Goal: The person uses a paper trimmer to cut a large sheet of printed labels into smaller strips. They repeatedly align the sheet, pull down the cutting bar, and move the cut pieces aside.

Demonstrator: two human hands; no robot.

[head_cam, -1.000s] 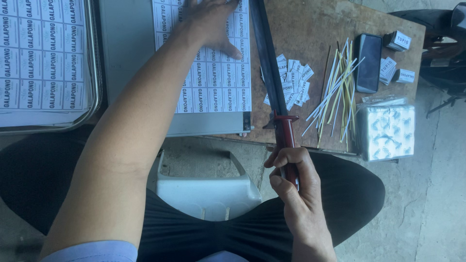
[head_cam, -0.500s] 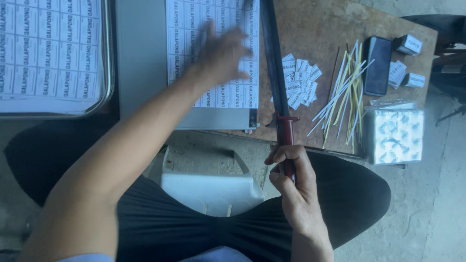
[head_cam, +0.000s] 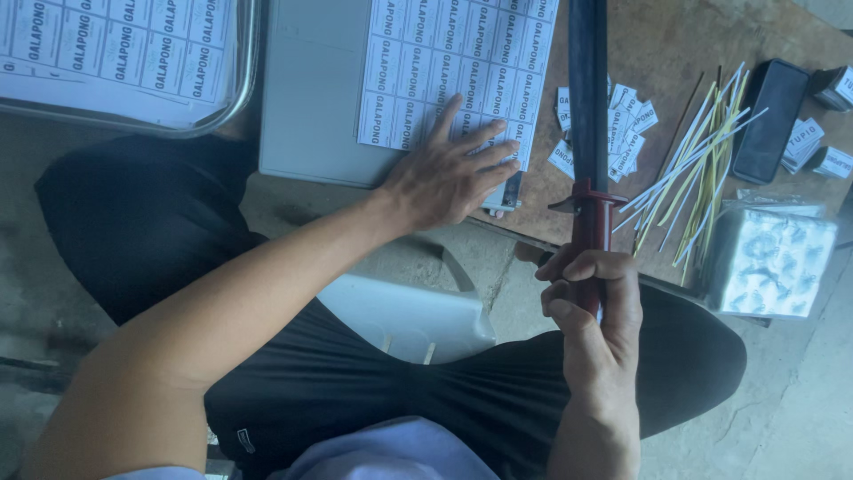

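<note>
My left hand [head_cam: 449,173] had slid back down the printed label sheet [head_cam: 458,62] and lay spread flat on its near edge on the cutter bed [head_cam: 311,98]. My right hand [head_cam: 591,302] stayed clenched on the red handle [head_cam: 589,227], the blade arm [head_cam: 588,80] raised, so I judged the sheet re-set for cutting.

Your left hand [head_cam: 449,178] lies palm down, fingers [head_cam: 484,135] spread and extended flat, thumb set apart on the near side. Your left forearm runs bare and straight from the lower left. Your right hand [head_cam: 591,298] is closed in a fist, thumb [head_cam: 564,320] folded beneath the curled fingers [head_cam: 591,265], wrist straight.
</note>
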